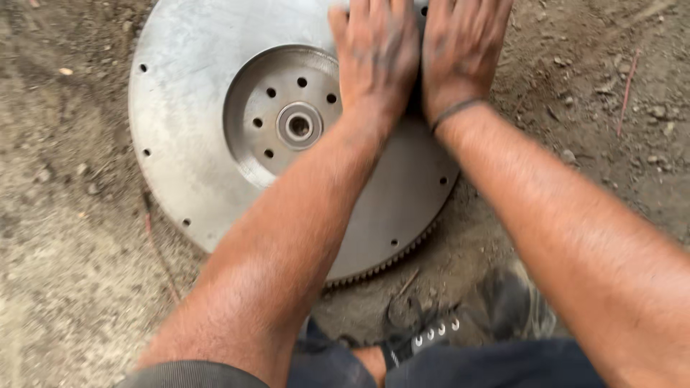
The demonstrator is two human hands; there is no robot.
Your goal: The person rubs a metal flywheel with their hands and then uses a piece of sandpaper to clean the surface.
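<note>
Grip: both palms pressed flat, fingers spread, nothing clasped.
Left hand [375, 54]: lies on the flywheel [194, 136], just right of its recessed hub [299, 126].
Right hand [460, 50]: beside the left, touching it, at the far right rim.
Flywheel: flat on dirt ground [65, 251], ring-gear teeth [388, 262] showing near; apparently steadied by weight.
Shoe [438, 327]: near edge, just beside the teeth.

Flywheel [194, 144]: bare grey metal, matt, faintly scuffed face; toothed rim; smoother, brighter metal hub [299, 126]; ground [65, 237]: rough, dry, gritty soil; shoe [460, 323]: dark, dusty cloth with shiny metal eyelets; wristband [456, 111]: thin dark cord.
</note>
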